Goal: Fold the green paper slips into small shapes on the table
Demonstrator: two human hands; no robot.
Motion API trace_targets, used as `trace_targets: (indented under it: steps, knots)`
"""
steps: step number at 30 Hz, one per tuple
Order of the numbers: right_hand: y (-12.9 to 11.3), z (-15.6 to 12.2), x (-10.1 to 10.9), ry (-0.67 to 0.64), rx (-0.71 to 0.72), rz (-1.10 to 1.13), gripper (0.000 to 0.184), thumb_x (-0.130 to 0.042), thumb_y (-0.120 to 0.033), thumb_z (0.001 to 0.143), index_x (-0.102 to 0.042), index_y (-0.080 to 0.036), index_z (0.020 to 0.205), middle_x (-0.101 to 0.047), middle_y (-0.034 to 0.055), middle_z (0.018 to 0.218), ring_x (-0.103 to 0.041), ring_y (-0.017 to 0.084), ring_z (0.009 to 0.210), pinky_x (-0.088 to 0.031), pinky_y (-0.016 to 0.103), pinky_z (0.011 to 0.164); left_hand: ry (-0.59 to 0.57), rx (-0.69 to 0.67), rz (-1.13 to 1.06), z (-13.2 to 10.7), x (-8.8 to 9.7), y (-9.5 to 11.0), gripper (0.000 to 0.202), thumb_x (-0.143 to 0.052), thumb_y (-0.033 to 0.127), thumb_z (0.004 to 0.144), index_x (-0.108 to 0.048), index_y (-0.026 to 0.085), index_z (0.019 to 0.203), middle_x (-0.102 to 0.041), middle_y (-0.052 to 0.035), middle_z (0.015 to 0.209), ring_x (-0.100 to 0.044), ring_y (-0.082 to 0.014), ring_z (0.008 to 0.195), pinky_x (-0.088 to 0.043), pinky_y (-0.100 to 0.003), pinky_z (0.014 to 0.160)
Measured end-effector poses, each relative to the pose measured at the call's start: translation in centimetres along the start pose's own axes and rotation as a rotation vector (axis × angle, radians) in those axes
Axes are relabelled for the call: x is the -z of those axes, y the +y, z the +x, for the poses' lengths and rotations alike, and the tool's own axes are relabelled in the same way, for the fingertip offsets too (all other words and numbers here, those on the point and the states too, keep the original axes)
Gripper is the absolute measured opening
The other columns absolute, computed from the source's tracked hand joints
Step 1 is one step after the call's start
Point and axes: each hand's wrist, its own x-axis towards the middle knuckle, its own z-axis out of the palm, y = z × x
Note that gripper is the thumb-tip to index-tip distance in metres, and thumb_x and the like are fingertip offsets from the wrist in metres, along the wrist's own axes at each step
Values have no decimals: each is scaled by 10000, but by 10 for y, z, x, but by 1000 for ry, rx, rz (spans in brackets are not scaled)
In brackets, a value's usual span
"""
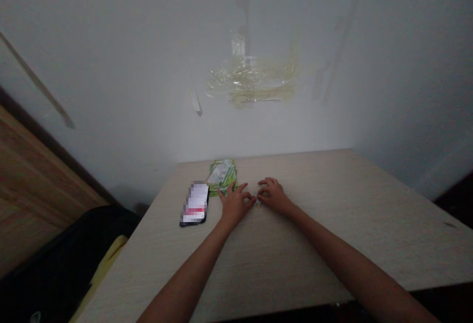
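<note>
Both of my hands meet over the middle of the table, on either side of a tiny whitish and orange thing (257, 204), too small to name. On my left hand (234, 206) the thumb and a finger are pinched together at its left edge, while the other fingers fan out towards the green packets (222, 175). From the right, my right hand (275, 197) pinches at the same spot with its fingers curled. What exactly lies between the fingertips is hidden. The green and white packets lie in an overlapping pile just beyond my left hand.
A phone (195, 204) with a lit, blurred screen lies left of my left hand. The pale wooden table (332, 185) meets a wall (148, 67) bearing peeling clear tape (254, 79). Beyond the table's left edge are dark and yellow cloth-like items (70, 244) and a wooden panel (29, 180).
</note>
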Motion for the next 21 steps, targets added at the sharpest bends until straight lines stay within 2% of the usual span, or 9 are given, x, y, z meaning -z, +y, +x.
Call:
trace_targets:
  steps: [7, 15, 21]
  knots:
    - [2, -2, -1, -16, 56, 16, 95, -647, -269, 810, -734, -244, 838, -594, 53, 1219, -352, 273, 1286, -302, 478, 1063, 10, 19, -6, 0, -3, 0, 152, -620, 473, 819, -715, 355, 828, -525, 76, 1389, -259, -333, 1383, 40, -771, 1025]
    - [5, -2, 0, 21, 143, 23, 63, -677, -267, 786, -730, -244, 811, -611, 58, 1126, -405, 252, 1251, -289, 455, 1084, 14, 45, 7, -1, -2, 3, 153, -637, 482, 803, -716, 356, 834, -529, 66, 1387, -264, -337, 1383, 16, -760, 1038]
    - [8, -4, -1, 8, 172, 22, 55, -684, -273, 776, -726, -247, 799, -604, 57, 1145, -382, 259, 1283, -283, 471, 1084, 12, 46, 0, -1, -2, 3, 151, -634, 476, 808, -714, 351, 834, -532, 68, 1383, -269, -342, 1379, 20, -767, 1032]
